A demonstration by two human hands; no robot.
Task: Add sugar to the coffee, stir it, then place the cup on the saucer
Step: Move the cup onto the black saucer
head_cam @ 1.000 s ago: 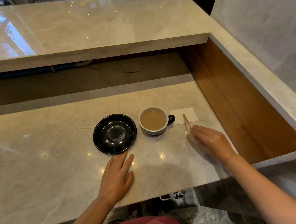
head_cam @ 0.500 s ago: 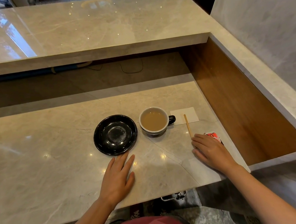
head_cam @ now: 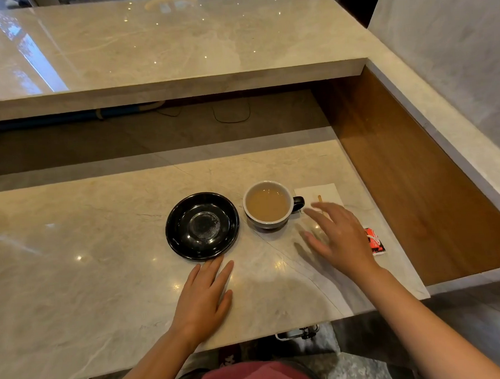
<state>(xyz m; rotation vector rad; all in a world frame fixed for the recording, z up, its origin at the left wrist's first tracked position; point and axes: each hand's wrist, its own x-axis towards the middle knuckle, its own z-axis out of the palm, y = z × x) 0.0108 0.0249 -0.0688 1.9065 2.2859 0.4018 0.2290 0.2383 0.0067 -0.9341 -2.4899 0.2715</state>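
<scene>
A dark cup (head_cam: 268, 207) with a white inside holds milky coffee and stands on the marble counter, handle to the right. Left of it lies an empty black saucer (head_cam: 202, 226). A red sugar packet (head_cam: 374, 242) lies flat near the counter's right edge. The tip of a wooden stir stick (head_cam: 319, 199) shows on a white napkin (head_cam: 318, 194); the rest is hidden behind my right hand (head_cam: 339, 236), which hovers blurred with fingers spread, just right of the cup and holding nothing. My left hand (head_cam: 204, 299) rests flat on the counter below the saucer.
A raised marble ledge (head_cam: 163, 52) runs along the back, with a dark gap and cables beneath it. A wooden side panel (head_cam: 410, 178) walls off the right. The counter's front edge lies just below my left wrist.
My right hand has lifted off the sugar packet and swung up and left toward the cup, uncovering the packet and hiding most of the stir stick. My left hand stays flat.
</scene>
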